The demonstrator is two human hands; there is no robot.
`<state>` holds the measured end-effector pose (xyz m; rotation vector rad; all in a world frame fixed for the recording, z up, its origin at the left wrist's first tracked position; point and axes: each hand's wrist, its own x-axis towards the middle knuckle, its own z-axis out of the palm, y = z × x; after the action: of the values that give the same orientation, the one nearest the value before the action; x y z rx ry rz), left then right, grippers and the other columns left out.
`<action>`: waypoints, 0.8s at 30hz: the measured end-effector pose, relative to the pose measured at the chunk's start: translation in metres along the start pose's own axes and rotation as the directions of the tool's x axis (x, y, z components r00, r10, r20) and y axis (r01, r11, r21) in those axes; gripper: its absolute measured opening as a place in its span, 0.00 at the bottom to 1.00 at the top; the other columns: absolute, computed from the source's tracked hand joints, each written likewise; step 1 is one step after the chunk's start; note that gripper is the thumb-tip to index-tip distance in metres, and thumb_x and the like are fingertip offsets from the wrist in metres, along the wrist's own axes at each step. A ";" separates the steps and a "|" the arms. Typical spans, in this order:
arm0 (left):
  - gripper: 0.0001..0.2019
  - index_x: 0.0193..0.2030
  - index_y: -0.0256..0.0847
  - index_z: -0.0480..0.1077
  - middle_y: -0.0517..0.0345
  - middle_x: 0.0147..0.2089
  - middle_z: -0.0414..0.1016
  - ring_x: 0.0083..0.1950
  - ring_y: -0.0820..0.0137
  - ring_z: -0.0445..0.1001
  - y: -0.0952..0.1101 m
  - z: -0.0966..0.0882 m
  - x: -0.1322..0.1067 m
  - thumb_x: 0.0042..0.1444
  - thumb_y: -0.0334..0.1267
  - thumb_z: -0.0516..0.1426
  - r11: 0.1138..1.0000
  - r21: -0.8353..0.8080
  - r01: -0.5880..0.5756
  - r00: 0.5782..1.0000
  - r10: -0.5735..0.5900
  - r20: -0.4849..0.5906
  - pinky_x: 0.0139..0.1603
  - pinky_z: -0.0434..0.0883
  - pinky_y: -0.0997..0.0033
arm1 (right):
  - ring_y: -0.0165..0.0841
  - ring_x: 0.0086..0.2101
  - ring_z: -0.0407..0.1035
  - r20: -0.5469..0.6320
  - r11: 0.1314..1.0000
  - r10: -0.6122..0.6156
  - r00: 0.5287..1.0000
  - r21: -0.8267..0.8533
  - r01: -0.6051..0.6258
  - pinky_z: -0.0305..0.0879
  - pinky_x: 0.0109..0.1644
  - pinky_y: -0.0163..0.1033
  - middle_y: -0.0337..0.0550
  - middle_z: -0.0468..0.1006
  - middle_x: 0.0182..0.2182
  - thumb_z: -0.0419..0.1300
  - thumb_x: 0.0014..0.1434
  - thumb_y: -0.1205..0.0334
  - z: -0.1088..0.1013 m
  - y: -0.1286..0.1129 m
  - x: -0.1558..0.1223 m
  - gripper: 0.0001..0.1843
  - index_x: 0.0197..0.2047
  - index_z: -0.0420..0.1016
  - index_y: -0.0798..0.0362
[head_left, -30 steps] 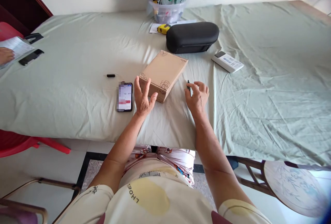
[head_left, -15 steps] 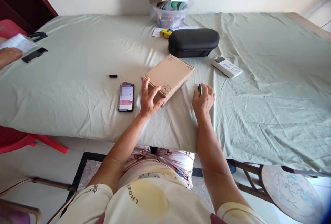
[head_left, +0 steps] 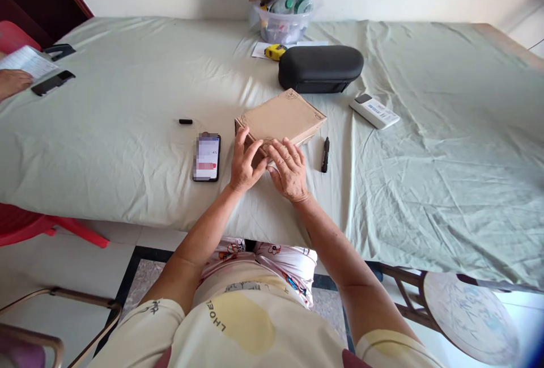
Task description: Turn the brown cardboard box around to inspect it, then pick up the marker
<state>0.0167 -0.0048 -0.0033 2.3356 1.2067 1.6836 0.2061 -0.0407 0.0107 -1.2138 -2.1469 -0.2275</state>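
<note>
Brown rectangular cardboard box point(head_left: 284, 116): on pale-green cloth-covered counter point(head_left: 127, 130) | our left hand point(head_left: 243, 168), right hand point(head_left: 291, 174): fingers extended, touching its near side | dark corner scribbles point(head_left: 291, 94) done; what remains, we cannot tell

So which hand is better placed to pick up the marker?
Probably the right hand: it is nearer the marker, which lies to its right; the left hand is farther, at the box.

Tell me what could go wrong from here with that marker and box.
The black marker lies loose on the green tablecloth, apart from what looks like its cap, so ink might stain the cloth. Turning the cardboard box could knock the marker beside it, or the left hand could bump the nearby smartphone.
</note>
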 end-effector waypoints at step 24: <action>0.21 0.56 0.45 0.71 0.40 0.71 0.68 0.72 0.55 0.71 -0.002 -0.013 0.003 0.73 0.59 0.52 0.979 -0.063 0.191 0.980 -0.194 -0.038 0.71 0.72 0.51 | 0.46 0.60 0.68 -0.243 0.827 0.562 0.791 0.151 -0.541 0.78 0.56 0.54 0.58 0.71 0.61 0.48 0.73 0.55 0.000 0.053 -0.008 0.35 0.81 0.51 0.47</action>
<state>0.0053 -0.0068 0.0042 2.0824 1.3233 1.6896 0.2520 -0.0169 -0.0028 -1.6032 -1.4664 -0.0535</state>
